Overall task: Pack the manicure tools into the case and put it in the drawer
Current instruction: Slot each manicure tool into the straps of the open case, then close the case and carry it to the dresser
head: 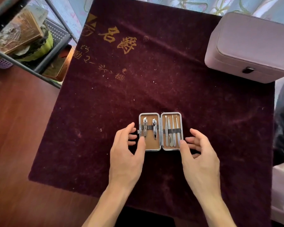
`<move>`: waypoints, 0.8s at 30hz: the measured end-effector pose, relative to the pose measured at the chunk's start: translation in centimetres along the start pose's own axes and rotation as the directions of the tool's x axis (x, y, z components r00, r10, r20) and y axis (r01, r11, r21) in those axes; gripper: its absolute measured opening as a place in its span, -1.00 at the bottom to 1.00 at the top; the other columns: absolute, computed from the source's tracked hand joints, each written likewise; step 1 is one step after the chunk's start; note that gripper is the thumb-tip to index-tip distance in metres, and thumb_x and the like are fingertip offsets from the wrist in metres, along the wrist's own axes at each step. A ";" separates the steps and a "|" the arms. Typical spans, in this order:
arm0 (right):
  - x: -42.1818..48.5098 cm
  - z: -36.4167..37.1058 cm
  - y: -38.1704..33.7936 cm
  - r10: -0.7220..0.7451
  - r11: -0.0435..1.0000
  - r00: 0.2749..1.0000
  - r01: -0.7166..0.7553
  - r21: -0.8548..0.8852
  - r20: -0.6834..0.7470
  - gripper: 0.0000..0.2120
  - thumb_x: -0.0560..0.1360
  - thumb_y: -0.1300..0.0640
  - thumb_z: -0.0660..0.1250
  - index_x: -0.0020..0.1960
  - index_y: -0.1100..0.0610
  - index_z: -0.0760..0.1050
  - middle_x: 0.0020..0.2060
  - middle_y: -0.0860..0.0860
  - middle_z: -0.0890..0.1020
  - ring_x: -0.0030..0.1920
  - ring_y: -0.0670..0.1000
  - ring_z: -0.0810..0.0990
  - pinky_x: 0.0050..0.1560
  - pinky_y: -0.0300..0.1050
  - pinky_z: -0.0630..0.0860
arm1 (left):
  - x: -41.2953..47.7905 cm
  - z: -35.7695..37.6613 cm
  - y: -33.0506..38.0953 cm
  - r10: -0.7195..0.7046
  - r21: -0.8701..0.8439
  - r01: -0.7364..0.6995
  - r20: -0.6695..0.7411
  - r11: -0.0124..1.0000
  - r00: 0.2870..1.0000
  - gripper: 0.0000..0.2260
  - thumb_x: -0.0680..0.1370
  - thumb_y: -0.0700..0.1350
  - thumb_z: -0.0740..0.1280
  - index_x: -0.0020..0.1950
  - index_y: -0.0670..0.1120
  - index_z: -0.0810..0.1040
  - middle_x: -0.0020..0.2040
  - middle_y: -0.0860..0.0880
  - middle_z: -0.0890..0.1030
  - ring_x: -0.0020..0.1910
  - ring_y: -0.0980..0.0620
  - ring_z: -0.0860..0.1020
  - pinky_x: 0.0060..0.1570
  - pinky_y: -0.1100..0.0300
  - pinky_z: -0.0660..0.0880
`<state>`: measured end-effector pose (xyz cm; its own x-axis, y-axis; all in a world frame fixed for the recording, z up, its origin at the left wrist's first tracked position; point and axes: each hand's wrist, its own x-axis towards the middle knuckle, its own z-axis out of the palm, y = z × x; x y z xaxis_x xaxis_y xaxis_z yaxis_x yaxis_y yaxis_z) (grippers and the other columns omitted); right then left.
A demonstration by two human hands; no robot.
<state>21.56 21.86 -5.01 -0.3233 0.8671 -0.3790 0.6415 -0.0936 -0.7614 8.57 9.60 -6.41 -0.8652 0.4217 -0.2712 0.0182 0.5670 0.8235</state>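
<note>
A small metal-framed manicure case (pixel 150 145) lies open flat on the dark red velvet cloth. Its left half holds two nail clippers (pixel 149 129) under a strap. Several slim steel tools (pixel 171 131) are strapped in the right half. My left hand (pixel 126 154) is at the case's left edge, fingers spread, thumb tip resting on the left rim. My right hand (pixel 200 158) is at the right edge, fingers apart, thumb touching the lower right rim. Neither hand is closed around anything.
A pale pink closed box with a dark clasp (pixel 251 46) stands at the cloth's far right corner. A metal shelf frame (pixel 33 51) with tins and a green bag stands at the left. The velvet cloth (pixel 121 89) covers a wooden table (pixel 15 145).
</note>
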 end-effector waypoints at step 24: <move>-1.5 0.8 -1.7 -0.149 0.989 0.988 0.149 0.017 0.039 -0.66 0.54 -0.22 0.40 0.31 -0.27 0.59 0.01 -0.23 0.61 0.04 -0.17 0.63 -0.10 -0.33 0.51 | -1.7 1.7 4.6 -0.117 -0.353 0.159 0.136 0.922 0.984 -0.79 0.67 -0.02 0.28 0.25 0.12 0.65 0.17 0.14 0.69 0.12 0.19 0.67 0.05 0.31 0.59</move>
<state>20.41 20.39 -3.57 -0.4424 0.8515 -0.2816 0.5746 0.0281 -0.8179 11.03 12.68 -3.04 -0.7853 0.4444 -0.4311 -0.2972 0.3404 0.8921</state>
